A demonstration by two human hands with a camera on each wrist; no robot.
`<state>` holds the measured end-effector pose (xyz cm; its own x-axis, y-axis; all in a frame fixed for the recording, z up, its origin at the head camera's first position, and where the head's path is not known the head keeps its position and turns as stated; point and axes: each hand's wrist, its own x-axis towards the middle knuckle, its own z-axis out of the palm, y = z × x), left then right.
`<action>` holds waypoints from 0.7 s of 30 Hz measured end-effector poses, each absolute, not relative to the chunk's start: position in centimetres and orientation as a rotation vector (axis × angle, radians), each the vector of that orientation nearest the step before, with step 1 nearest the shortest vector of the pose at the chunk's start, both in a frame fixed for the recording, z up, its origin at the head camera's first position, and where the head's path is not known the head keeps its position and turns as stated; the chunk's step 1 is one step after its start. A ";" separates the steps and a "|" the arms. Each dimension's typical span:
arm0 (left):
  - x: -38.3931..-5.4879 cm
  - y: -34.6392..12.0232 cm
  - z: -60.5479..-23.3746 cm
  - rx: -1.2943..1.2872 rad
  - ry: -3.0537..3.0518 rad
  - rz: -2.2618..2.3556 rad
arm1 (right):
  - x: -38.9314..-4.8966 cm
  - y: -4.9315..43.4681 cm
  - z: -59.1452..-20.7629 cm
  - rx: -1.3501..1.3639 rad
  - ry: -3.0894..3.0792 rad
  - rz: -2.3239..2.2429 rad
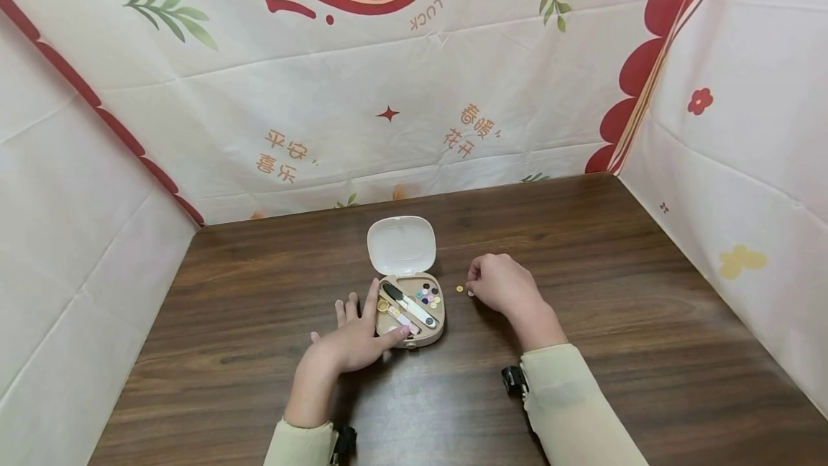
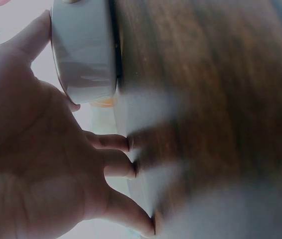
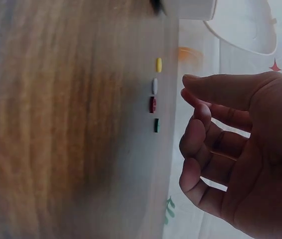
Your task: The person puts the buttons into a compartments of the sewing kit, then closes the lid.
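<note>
A beige sewing kit box stands on the table with its white lid raised. Inside lie thread snips with a white handle, and several coloured buttons in the right compartment. My left hand touches the box's left side, fingers spread, the thumb over the front rim. My right hand, fingers loosely bent, is just above the table right of the box; nothing shows between thumb and forefinger. Close to it are a yellow button, a white button, a red button and a green button.
The dark wooden table carries the box near its middle. White printed cloth hangs along the back and both sides. Inside the box, left of the snips, lie a yellow ring-like piece and a pale strip.
</note>
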<state>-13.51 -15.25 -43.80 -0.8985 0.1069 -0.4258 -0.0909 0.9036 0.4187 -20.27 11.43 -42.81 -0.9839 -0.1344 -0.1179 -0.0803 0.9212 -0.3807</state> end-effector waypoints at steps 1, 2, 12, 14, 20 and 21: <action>-13.5 -15.3 -43.8 0.012 2.618 0.603 | -20.3 11.5 -42.9 -0.166 2.938 -0.573; -13.5 -15.2 -43.8 0.013 2.619 0.601 | -20.3 11.5 -43.0 -0.163 2.935 -0.574; -13.6 -15.2 -43.9 0.010 2.623 0.606 | -20.2 11.4 -43.6 -0.157 2.927 -0.558; -13.7 -15.2 -43.9 0.012 2.626 0.604 | -20.2 11.3 -43.7 -0.156 2.925 -0.557; -13.6 -15.3 -43.9 0.012 2.620 0.597 | -20.2 11.3 -43.9 -0.167 2.924 -0.540; -13.6 -15.3 -43.9 0.011 2.618 0.598 | -20.2 11.3 -43.9 -0.170 2.924 -0.537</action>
<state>-13.62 -15.27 -43.95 -0.8978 0.1052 -0.4276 -0.0907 0.9060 0.4134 -20.16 11.29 -43.89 -0.9802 -0.1407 -0.1395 -0.0820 0.9289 -0.3611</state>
